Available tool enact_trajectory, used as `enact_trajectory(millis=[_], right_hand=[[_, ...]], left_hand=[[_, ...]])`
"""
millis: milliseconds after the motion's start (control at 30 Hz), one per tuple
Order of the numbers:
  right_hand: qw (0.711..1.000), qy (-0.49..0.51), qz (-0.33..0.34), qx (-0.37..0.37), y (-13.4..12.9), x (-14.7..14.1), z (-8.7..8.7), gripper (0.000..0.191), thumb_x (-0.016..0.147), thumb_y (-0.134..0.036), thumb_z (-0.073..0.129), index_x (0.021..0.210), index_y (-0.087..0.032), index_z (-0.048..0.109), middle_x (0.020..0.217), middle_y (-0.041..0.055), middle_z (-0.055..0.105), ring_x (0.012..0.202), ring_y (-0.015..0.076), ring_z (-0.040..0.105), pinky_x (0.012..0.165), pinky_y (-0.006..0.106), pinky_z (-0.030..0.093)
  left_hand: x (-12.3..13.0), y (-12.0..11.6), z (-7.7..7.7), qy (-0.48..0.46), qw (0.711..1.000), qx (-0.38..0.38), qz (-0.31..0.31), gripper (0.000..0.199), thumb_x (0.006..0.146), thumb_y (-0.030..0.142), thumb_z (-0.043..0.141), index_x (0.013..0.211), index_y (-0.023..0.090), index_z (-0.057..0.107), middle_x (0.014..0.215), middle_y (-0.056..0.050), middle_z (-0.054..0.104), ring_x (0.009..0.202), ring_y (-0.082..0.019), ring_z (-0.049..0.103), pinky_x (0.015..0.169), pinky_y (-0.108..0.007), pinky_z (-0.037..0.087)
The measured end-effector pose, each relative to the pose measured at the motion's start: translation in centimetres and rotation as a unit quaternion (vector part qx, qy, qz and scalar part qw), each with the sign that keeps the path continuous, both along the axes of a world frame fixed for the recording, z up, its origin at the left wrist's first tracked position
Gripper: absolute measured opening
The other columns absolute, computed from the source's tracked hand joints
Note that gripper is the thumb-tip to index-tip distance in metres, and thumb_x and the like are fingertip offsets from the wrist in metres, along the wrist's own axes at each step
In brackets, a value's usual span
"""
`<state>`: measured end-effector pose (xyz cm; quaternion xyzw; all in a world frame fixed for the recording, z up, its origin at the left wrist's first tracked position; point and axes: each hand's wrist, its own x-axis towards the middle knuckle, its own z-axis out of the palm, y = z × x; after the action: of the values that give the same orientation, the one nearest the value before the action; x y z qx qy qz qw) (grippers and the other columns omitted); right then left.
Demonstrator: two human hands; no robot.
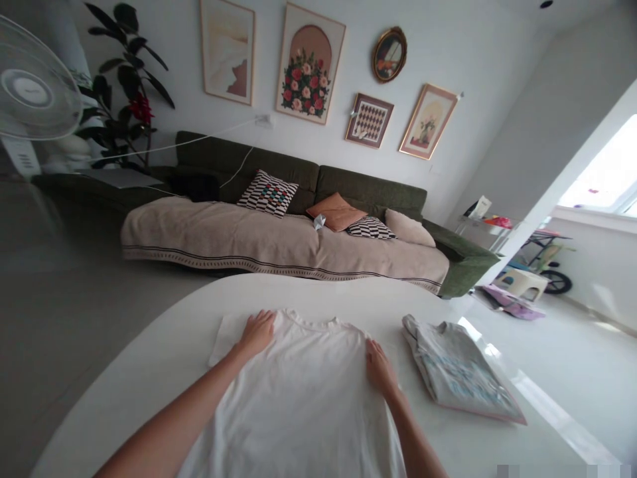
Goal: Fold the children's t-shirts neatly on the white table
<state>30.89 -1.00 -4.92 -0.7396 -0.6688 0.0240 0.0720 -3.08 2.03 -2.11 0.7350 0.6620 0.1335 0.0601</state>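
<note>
On the white table point(134, 398) lies 1 white T-shirt point(303, 385), spread out before the person, and from where I stand it is the thing to measure from. Its long axis runs away from the person, so that the collar point(311, 324) is at the far end, between the 2 hands, and the lower part goes out of view on the near side. The left hand point(257, 332) rests on the left shoulder of the shirt, with the left sleeve point(226, 332) lying outward beyond it. Its fingers are laid rather flat, close to each other, and I see no cloth pinched there. The right hand point(381, 365) is at the right edge, a little below the shoulder; whether its fingers press or pinch the cloth, I cannot tell. The left hand appears to be the nearer of the 2 to the collar. From the right fingers, the body of the shirt lies to the left; from the left fingers, it lies to the right. To the right of the shirt, apart from it, is 1 folded grey garment point(458, 372). Beyond its collar end stands the green sofa point(368, 184).
</note>
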Motion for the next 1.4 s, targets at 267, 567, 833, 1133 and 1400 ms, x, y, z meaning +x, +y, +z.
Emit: enact_trajectory(millis=[267, 567, 833, 1133, 1400], right_hand=[[0.996, -0.006, -0.071, -0.044, 0.1, 1.6, 0.5, 0.054, 0.089, -0.05, 0.027, 0.138, -0.03, 0.024, 0.147, 0.01, 0.02, 0.134, 0.0301, 0.013, 0.1, 0.052, 0.023], [0.999, -0.005, 0.024, -0.043, -3.6, -2.5, 0.3, 0.059, 0.09, -0.05, 0.018, 0.142, -0.023, 0.01, 0.15, 0.0034, 0.008, 0.136, 0.0206, 0.003, 0.106, 0.046, 0.014], [0.998, -0.02, 0.006, -0.057, -3.0, -1.5, 1.6, 0.058, 0.089, -0.053, 0.023, 0.14, -0.026, 0.017, 0.148, 0.0018, 0.014, 0.136, 0.0219, 0.006, 0.106, 0.046, 0.014], [0.998, -0.011, 0.052, -0.034, -11.6, -4.1, 0.4, 0.062, 0.086, -0.059, 0.02, 0.14, -0.027, 0.017, 0.149, 0.0005, 0.011, 0.136, 0.0216, 0.006, 0.107, 0.044, 0.014], [0.997, -0.013, 0.009, -0.071, -13.8, -2.9, 1.5, 0.062, 0.088, -0.053, 0.024, 0.141, -0.021, 0.016, 0.148, 0.0033, 0.012, 0.136, 0.0203, 0.005, 0.107, 0.044, 0.015]], left_hand=[[-3.0, 2.0, -1.8, 0.02, 0.998, -0.039, 0.047, 0.062, 0.083, 0.054, 0.03, 0.137, 0.023, 0.03, 0.148, -0.009, 0.02, 0.133, -0.039, 0.014, 0.099, -0.062, 0.015], [1.2, -3.4, -1.3, 0.04, 0.997, -0.002, -0.061, 0.057, 0.087, 0.052, 0.024, 0.139, 0.029, 0.023, 0.149, -0.004, 0.016, 0.136, -0.03, 0.005, 0.105, -0.052, 0.013], [2.2, -3.3, -0.7, 0.053, 0.997, -0.046, -0.039, 0.062, 0.082, 0.06, 0.033, 0.136, 0.032, 0.029, 0.147, -0.007, 0.022, 0.134, -0.035, 0.014, 0.103, -0.053, 0.015], [2.7, -12.1, -2.8, 0.033, 0.995, 0.004, -0.092, 0.054, 0.086, 0.054, 0.031, 0.137, 0.037, 0.024, 0.148, -0.001, 0.018, 0.135, -0.032, 0.011, 0.103, -0.052, 0.019], [2.5, -13.4, -1.2, 0.053, 0.996, -0.023, -0.072, 0.057, 0.083, 0.053, 0.039, 0.135, 0.033, 0.031, 0.146, -0.006, 0.025, 0.134, -0.034, 0.014, 0.104, -0.051, 0.018]])
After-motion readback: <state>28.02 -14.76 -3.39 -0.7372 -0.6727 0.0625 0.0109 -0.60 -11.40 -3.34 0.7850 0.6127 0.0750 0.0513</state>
